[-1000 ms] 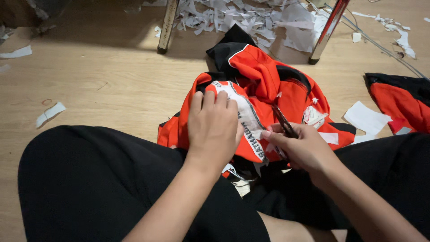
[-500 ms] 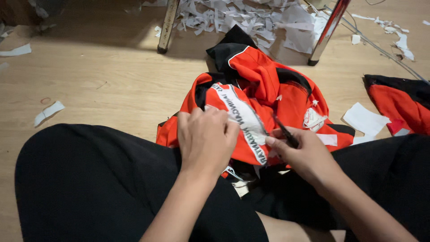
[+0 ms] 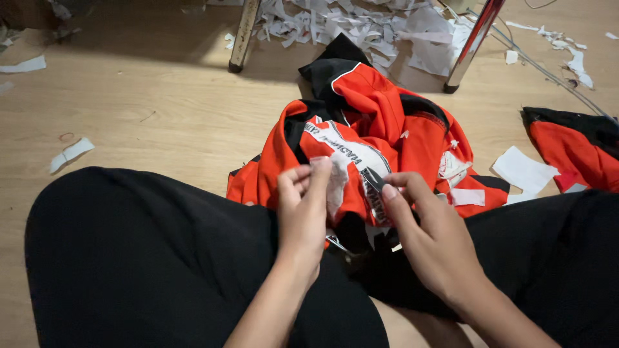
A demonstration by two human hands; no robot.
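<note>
Here, a person sits on a wooden floor (image 3: 148, 109) with an orange and black garment (image 3: 387, 122) spread across the lap. The left hand (image 3: 304, 206) pinches a white backing strip (image 3: 335, 183) on the garment — fingers narrow. The right hand (image 3: 429, 238) grips a small dark blade (image 3: 374, 180) just beside it. Paper scraps (image 3: 361, 26) lie beyond.

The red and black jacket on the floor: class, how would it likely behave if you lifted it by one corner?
The jacket lies crumpled in soft folds, so it would probably hang limp. It looks like thin cloth, likely light for its size. The left hand pinches a fold easily, so it probably would not slip.
</note>
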